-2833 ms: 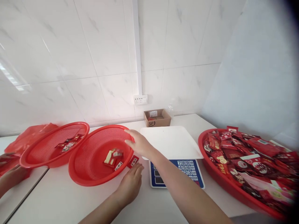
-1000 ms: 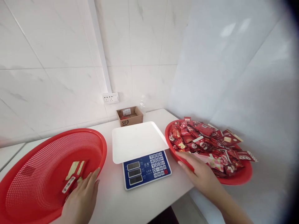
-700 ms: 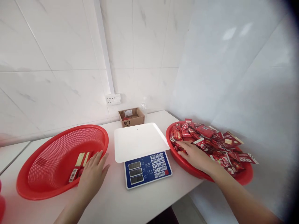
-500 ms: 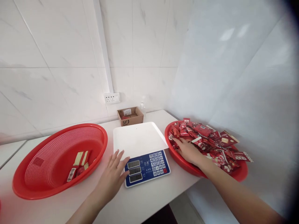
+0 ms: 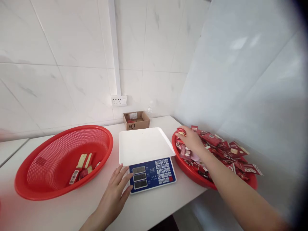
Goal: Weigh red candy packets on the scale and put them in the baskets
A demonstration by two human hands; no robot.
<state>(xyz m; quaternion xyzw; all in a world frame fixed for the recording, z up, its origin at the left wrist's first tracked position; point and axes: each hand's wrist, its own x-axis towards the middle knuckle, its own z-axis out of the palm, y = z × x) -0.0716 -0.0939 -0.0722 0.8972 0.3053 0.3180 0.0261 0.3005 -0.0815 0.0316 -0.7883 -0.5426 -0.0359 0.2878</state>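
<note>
head-worn view, facing forward and down, close

My feed shows an open cardboard box with a white label. Just by the box's right end I make out a clear object, too faint to identify. Up and left of the box, white trunking rises from a wall socket on the tiles.
</note>
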